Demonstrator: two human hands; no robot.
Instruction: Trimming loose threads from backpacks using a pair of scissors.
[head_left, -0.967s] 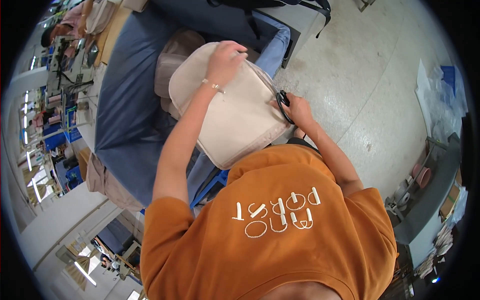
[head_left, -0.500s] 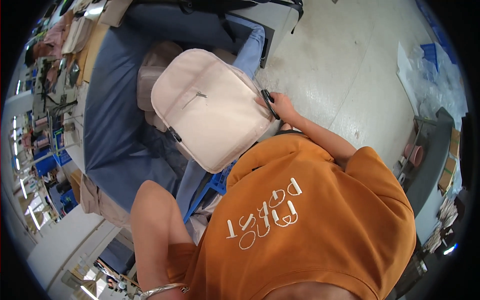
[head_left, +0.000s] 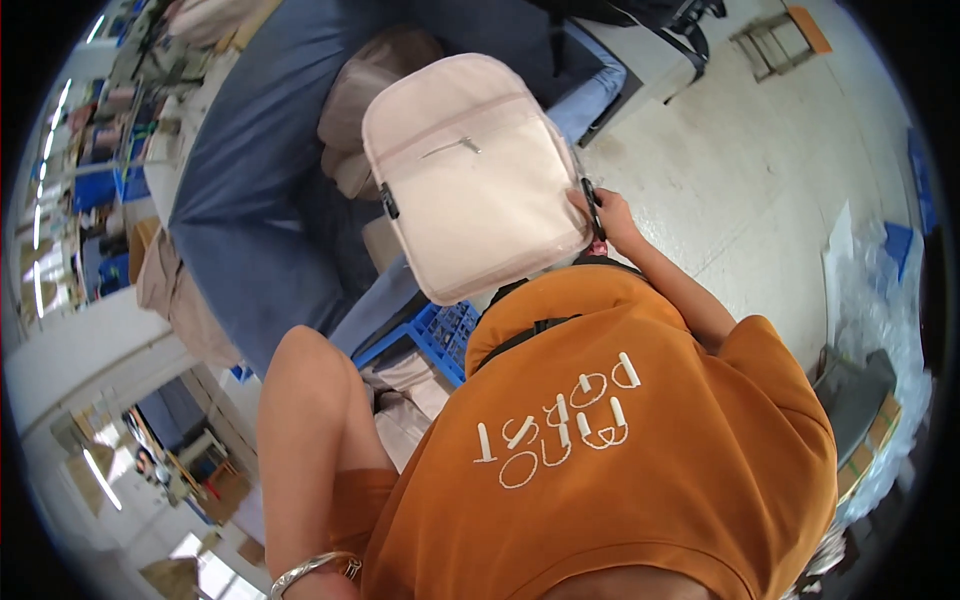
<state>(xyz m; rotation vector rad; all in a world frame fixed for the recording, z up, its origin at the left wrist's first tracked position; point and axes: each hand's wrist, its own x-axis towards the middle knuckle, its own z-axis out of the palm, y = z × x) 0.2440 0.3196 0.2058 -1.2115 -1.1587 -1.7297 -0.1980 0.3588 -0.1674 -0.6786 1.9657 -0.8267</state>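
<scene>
At the far left, a workshop floor with rows of worktables [head_left: 165, 150] is seen, bent by the lens. Nearer, pale beige cloth [head_left: 185, 295] is draped beside a large blue cloth bin [head_left: 240, 215], whose sagging wall is creased in broad folds. The left arm [head_left: 312, 400] is bent sharply with the elbow raised, and a silver bracelet [head_left: 300, 572] is worn at its wrist; the left hand is cut off by the lower edge, so its grip cannot be told. Inside the bin, more pale bags [head_left: 370, 95] are piled, partly covered by a pale pink backpack [head_left: 490, 195], which is held tilted in front of the body, over the near side of the bin. A black buckle [head_left: 389, 201] is seen at its left edge and a metal zipper pull [head_left: 469, 145] on its upper front. Below it, a blue plastic crate [head_left: 445, 335] is partly hidden by the orange shirt [head_left: 610, 480]. At the backpack's right edge, black-handled scissors [head_left: 594, 212] are gripped by the right hand [head_left: 615, 220], its fingers curled round the handle and one fingertip laid against the backpack. Farther right, a stool [head_left: 775, 48] and clear plastic sheeting [head_left: 870, 310] are seen.
</scene>
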